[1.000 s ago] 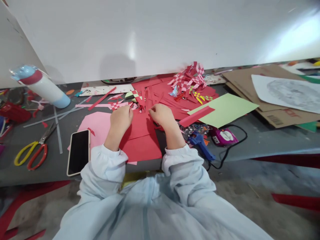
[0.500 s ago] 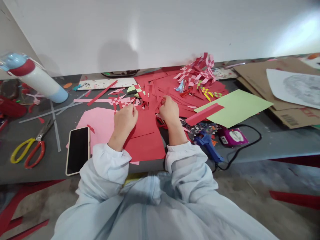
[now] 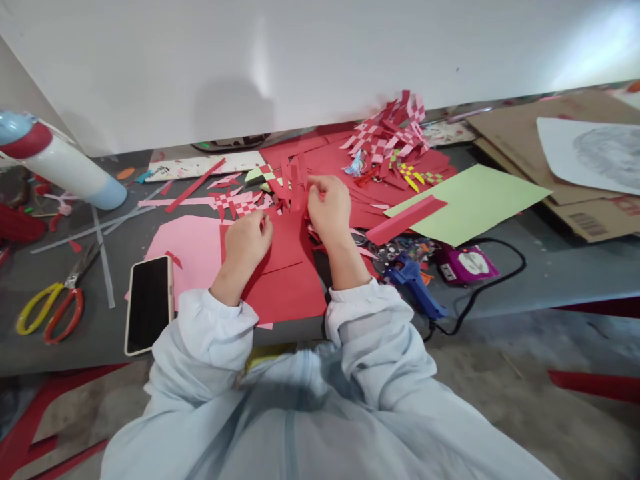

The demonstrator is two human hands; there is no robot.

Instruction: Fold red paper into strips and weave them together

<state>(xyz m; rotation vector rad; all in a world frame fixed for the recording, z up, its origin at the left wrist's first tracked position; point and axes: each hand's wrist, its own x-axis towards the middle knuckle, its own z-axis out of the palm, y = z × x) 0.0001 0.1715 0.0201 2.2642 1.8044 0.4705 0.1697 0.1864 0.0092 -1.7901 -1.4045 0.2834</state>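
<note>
A red paper sheet (image 3: 287, 287) lies in front of me, its far end cut into upright-looking red paper strips (image 3: 299, 180). My left hand (image 3: 247, 243) is closed over the sheet's left part, thumb against curled fingers; what it pinches is hidden. Beyond its fingertips are small pink-and-red checkered woven paper pieces (image 3: 245, 205). My right hand (image 3: 331, 208) is closed too, its fingertips pinched at the strips' right side, seemingly on one red strip. Under the left wrist, pink paper (image 3: 187, 247) shows beside the red sheet.
At the left are a phone (image 3: 149, 305), scissors (image 3: 70, 287) and a tilted bottle (image 3: 75, 163). Rightward lie a blue glue gun (image 3: 415, 287) with a black cord, a purple box (image 3: 467, 264), green paper (image 3: 470, 203) and cardboard (image 3: 575, 213). A woven paper heap (image 3: 393, 127) sits behind.
My right hand has shifted slightly left and away from me, closer to the red strips. The left hand stays closed in nearly the same place. The whole view has shifted a little.
</note>
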